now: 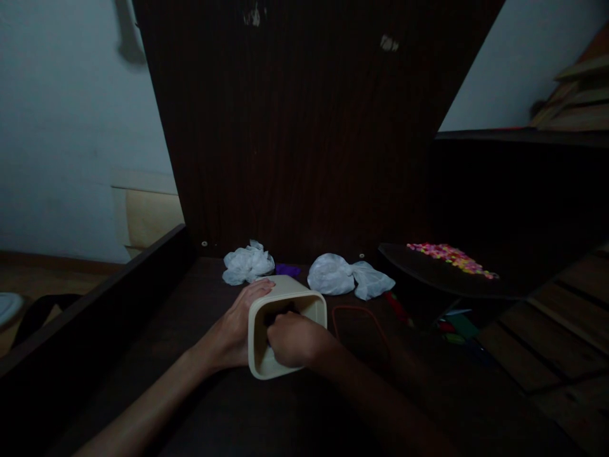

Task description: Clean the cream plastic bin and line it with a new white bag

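A cream plastic container (285, 287) with a rounded rectangular mouth lies tipped over, its opening facing me. My left hand (240, 327) grips its left side, fingers over the upper wall. Through the mouth reaches my right hand (292, 339), its fingers curled inside. Something dark shows beside those fingers, too dim to name. Just behind the container lie a crumpled white plastic bag (247, 262) and a bit of purple material (287, 270). Another white plastic bag (332, 274), knotted, sits to the right. Near it rests a thin reddish-brown rounded frame (354, 308).
A tall dark wooden panel (304, 139) rises behind, and a raised wooden edge (95, 298) runs along the left. On the right, a dark shelf (409, 263) bears many small pink and yellow pieces (451, 257). Below it are red and green items (461, 327).
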`<action>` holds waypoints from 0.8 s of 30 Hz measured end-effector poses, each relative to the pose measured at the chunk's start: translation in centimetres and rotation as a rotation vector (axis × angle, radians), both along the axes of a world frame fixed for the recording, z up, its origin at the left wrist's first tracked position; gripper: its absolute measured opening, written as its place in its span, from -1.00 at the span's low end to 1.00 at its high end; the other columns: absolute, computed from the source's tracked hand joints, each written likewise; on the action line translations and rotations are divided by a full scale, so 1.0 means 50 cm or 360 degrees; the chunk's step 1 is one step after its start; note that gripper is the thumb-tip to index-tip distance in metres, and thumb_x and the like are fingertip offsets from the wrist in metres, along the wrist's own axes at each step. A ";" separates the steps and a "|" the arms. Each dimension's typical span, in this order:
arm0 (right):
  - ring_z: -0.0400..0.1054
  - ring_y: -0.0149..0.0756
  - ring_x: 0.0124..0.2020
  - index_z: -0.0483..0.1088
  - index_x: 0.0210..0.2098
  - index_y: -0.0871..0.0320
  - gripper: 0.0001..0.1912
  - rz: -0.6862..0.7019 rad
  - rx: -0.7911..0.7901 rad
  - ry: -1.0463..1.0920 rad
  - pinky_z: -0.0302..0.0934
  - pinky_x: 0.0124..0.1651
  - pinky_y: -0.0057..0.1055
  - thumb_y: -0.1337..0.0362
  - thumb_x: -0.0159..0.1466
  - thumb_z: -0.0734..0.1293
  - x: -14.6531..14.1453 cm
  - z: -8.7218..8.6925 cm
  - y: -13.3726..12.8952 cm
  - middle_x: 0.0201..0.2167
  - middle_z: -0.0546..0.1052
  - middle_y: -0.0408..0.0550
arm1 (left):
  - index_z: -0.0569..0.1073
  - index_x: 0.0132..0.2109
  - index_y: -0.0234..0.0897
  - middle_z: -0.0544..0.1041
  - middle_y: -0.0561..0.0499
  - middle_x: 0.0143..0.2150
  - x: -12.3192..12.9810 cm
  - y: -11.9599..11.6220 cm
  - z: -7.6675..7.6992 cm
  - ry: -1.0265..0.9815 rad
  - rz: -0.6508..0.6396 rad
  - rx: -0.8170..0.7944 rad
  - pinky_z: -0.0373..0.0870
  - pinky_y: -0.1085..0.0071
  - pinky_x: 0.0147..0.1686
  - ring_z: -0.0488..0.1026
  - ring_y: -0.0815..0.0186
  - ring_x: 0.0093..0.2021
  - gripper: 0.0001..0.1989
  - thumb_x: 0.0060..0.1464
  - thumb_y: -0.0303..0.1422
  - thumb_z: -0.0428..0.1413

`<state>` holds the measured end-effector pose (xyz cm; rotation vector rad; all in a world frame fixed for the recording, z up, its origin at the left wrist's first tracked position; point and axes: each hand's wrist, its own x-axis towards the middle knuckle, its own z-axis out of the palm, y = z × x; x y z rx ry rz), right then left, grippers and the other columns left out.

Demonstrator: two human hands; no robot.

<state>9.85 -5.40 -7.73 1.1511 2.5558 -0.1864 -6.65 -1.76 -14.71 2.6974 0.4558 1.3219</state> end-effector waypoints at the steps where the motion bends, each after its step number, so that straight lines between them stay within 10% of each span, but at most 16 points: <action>1: 0.59 0.03 -0.12 0.62 -0.17 0.41 -0.72 0.0028 -0.0007 -0.0003 0.44 -0.06 -0.22 0.49 0.29 0.26 -0.007 -0.010 0.013 -0.16 0.66 0.31 | -0.05 0.47 -0.21 0.31 -0.37 0.33 -0.001 0.000 -0.001 -0.0002 0.0002 0.0004 0.29 -0.26 0.31 0.26 -0.22 0.38 0.06 0.01 -0.15 0.38; 6: 0.53 0.03 0.03 0.60 -0.09 0.43 -0.70 0.0130 -0.0002 0.0086 0.35 0.14 -0.26 0.52 0.31 0.25 -0.030 -0.021 0.028 0.02 0.60 0.33 | -0.03 0.47 -0.23 0.33 -0.39 0.33 -0.003 0.000 0.002 0.0013 -0.0006 0.0024 0.29 -0.28 0.30 0.27 -0.25 0.37 0.00 0.05 -0.26 0.36; 12: 0.59 -0.01 -0.19 0.58 -0.09 0.44 -0.69 0.0070 -0.0135 0.0130 0.46 -0.20 -0.29 0.44 0.26 0.28 -0.002 0.019 -0.019 -0.14 0.65 0.30 | -0.08 0.48 -0.15 0.32 -0.37 0.32 -0.004 0.004 0.002 0.0031 0.0019 -0.0004 0.32 -0.25 0.29 0.29 -0.23 0.36 0.06 0.01 -0.28 0.38; 18: 0.54 0.03 -0.03 0.45 0.10 0.51 -0.55 0.0276 0.0069 0.0223 0.39 0.07 -0.13 0.45 0.26 0.26 0.065 0.023 -0.112 0.07 0.54 0.45 | -0.05 0.47 -0.18 0.32 -0.38 0.33 -0.004 0.000 0.006 0.0035 -0.0038 -0.0035 0.31 -0.26 0.30 0.28 -0.25 0.36 0.11 -0.05 -0.21 0.42; 24: 0.58 -0.02 -0.15 0.58 -0.11 0.41 -0.69 -0.0037 0.0048 0.0080 0.44 -0.06 -0.22 0.48 0.24 0.27 0.058 0.015 -0.096 -0.13 0.63 0.38 | -0.06 0.47 -0.20 0.32 -0.39 0.32 0.004 -0.012 0.017 0.0078 -0.0033 0.0001 0.26 -0.27 0.33 0.27 -0.22 0.37 0.07 0.00 -0.23 0.40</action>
